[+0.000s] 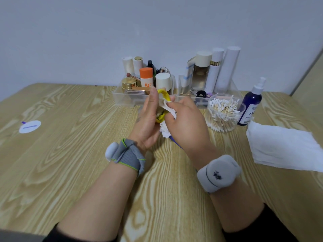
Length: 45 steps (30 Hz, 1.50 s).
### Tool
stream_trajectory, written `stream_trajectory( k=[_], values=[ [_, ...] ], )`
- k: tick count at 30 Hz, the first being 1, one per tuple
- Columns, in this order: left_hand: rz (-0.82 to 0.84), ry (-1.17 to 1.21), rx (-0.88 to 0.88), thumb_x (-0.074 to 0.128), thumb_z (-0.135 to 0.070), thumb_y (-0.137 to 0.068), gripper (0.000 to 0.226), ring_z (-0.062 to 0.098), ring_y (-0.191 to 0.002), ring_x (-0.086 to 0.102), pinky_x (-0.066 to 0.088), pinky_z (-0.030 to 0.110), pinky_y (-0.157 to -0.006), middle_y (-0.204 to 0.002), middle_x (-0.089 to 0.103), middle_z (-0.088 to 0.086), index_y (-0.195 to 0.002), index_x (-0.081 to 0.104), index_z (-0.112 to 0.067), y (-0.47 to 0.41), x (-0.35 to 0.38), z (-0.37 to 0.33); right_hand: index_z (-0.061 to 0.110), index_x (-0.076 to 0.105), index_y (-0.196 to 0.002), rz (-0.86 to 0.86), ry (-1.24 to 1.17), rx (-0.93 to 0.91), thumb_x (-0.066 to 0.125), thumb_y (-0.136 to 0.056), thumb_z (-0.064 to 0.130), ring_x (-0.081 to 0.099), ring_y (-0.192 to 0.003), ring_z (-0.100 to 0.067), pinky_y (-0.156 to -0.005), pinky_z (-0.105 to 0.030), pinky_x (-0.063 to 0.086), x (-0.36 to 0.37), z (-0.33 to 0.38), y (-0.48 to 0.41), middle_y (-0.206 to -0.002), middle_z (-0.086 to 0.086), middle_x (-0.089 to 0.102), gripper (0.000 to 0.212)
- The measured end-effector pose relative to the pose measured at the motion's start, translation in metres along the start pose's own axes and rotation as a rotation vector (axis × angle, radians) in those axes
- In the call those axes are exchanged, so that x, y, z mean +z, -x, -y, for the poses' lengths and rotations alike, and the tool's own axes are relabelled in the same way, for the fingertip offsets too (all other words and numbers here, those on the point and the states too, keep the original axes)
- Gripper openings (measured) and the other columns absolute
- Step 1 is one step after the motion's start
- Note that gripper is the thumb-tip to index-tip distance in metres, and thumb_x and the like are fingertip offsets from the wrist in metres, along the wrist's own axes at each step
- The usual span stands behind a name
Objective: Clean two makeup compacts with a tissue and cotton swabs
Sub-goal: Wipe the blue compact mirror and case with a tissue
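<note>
Entry, mid-task: wiping of one compact is in hand, and nothing shows it finished. The left hand (pixel 148 119) is raised over the middle of the worktop (pixel 70 163), palm turned toward 3 o'clock. Its grip is closed round a yellow compact (pixel 164 95), thumb lying up the near side, the other fingers hidden behind. The compact looks open, with one yellow rim at 12 o'clock of the palm and another at 6 o'clock; its inside is mostly covered. The right hand (pixel 187 124) comes in from 3 o'clock, its grip pinching a crumpled white tissue (pixel 168 109) that presses into the compact, a loose tail hanging toward 6 o'clock. Judgement: first compact of two, tissue stage. The swab stage looks unstarted, since the jar of cotton swabs (pixel 222 112) stands well filled at 3 o'clock of the hands, near them, touched by neither. The second compact is not identified. A purple edge (pixel 175 143) shows just under the right hand, too hidden to name, and a white disc (pixel 29 126) lies well apart at 9 o'clock. Folded spare tissues (pixel 283 147) lie at 4 o'clock, a blue spray bottle (pixel 251 103) stands at 2 o'clock, and clear trays (pixel 125 98) of cosmetics sit at 12 o'clock.
</note>
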State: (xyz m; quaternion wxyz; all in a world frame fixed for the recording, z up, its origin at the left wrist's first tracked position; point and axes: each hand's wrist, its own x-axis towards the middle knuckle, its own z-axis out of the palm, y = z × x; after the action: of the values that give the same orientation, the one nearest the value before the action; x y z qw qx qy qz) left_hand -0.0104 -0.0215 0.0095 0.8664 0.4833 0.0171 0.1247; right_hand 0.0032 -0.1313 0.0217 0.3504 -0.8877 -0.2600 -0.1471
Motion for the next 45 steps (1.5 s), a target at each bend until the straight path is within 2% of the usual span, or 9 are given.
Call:
stream_trajectory(
  k=[9,12,14,17,22,29,33,39,45],
  values=[
    [-0.019,-0.078,-0.004,0.071,-0.078,-0.054,0.117,0.034,-0.117,0.061,0.054,0.041,-0.088,-0.128,0.060,0.022,-0.137,0.048,0.002,0.001,-0.002,-0.001,0.018,0.067,-0.099,0.010,0.061,-0.096,0.049,-0.087,0.022,0.055,-0.089,-0.018,-0.069,-0.032,0.047,0.001,0.004,0.004,-0.109,0.005,0.053,0.022],
    [-0.035,-0.055,0.006,0.042,-0.080,-0.079,0.083,0.037,-0.116,0.061,0.047,0.052,-0.102,-0.121,0.064,0.023,-0.113,0.070,-0.009,0.003,-0.001,-0.001,0.019,0.067,-0.091,0.018,0.027,-0.129,0.049,-0.085,0.023,0.054,-0.086,-0.016,-0.066,-0.033,0.047,0.002,0.004,0.004,-0.107,0.008,0.054,0.019],
    [-0.035,-0.032,-0.018,0.023,-0.075,-0.088,0.080,0.037,-0.116,0.061,0.044,0.055,-0.105,-0.121,0.064,0.025,-0.099,0.077,-0.016,0.004,-0.001,-0.001,0.019,0.066,-0.083,0.035,-0.017,-0.126,0.048,-0.083,0.026,0.053,-0.080,-0.016,-0.064,-0.036,0.048,0.004,0.004,0.004,-0.097,0.007,0.052,0.019],
    [-0.039,0.002,-0.044,0.017,-0.076,-0.089,0.086,0.037,-0.110,0.064,0.049,0.053,-0.099,-0.115,0.065,0.025,-0.114,0.069,-0.012,0.003,-0.002,-0.002,0.018,0.063,-0.073,0.059,-0.171,-0.099,0.043,-0.078,0.031,0.052,-0.075,-0.014,-0.064,-0.037,0.047,0.004,0.006,0.004,-0.088,0.006,0.050,0.025],
    [0.026,0.035,-0.081,0.019,-0.081,-0.083,0.101,0.026,-0.078,0.069,0.058,0.040,-0.078,-0.077,0.066,0.015,-0.129,0.051,0.004,0.001,-0.003,-0.004,0.013,0.060,-0.071,0.082,-0.439,-0.055,0.051,-0.086,0.017,0.051,-0.073,-0.011,-0.069,-0.028,0.042,0.003,0.008,0.007,-0.084,0.006,0.049,0.018],
    [0.114,0.097,-0.086,0.038,-0.072,-0.086,0.089,0.031,-0.111,0.061,0.051,0.042,-0.096,-0.115,0.063,0.019,-0.142,0.046,-0.003,0.003,0.001,-0.004,0.014,0.067,-0.106,0.046,-0.594,-0.023,0.053,-0.096,0.014,0.056,-0.088,-0.005,-0.076,-0.018,0.044,-0.004,0.006,0.000,-0.097,0.005,0.053,0.017],
    [0.046,0.189,-0.055,0.044,-0.067,-0.089,0.086,0.033,-0.120,0.057,0.045,0.047,-0.106,-0.133,0.054,0.024,-0.139,0.046,0.003,-0.001,-0.005,-0.006,0.007,0.060,-0.098,-0.143,-0.555,0.071,0.048,-0.095,0.016,0.052,-0.085,-0.012,-0.077,-0.030,0.043,-0.011,0.000,-0.005,-0.094,0.000,0.049,0.015],
    [-0.141,0.319,-0.058,0.041,-0.070,-0.089,0.074,0.030,-0.102,0.066,0.052,0.042,-0.097,-0.109,0.067,0.016,-0.117,0.062,-0.004,-0.005,-0.022,-0.014,0.012,0.053,-0.087,-0.276,-0.410,0.136,0.042,-0.090,0.022,0.047,-0.077,-0.011,-0.070,-0.028,0.037,-0.016,-0.015,-0.008,-0.096,0.000,0.045,0.015],
    [-0.163,0.372,0.022,0.038,-0.069,-0.091,0.076,0.029,-0.100,0.066,0.051,0.040,-0.098,-0.112,0.063,0.017,-0.122,0.057,-0.003,-0.007,-0.024,-0.019,0.024,0.060,-0.109,-0.095,-0.322,0.194,0.050,-0.094,0.037,0.052,-0.085,-0.005,-0.076,-0.023,0.038,-0.009,-0.018,-0.007,-0.110,0.005,0.044,0.022]
  ],
)
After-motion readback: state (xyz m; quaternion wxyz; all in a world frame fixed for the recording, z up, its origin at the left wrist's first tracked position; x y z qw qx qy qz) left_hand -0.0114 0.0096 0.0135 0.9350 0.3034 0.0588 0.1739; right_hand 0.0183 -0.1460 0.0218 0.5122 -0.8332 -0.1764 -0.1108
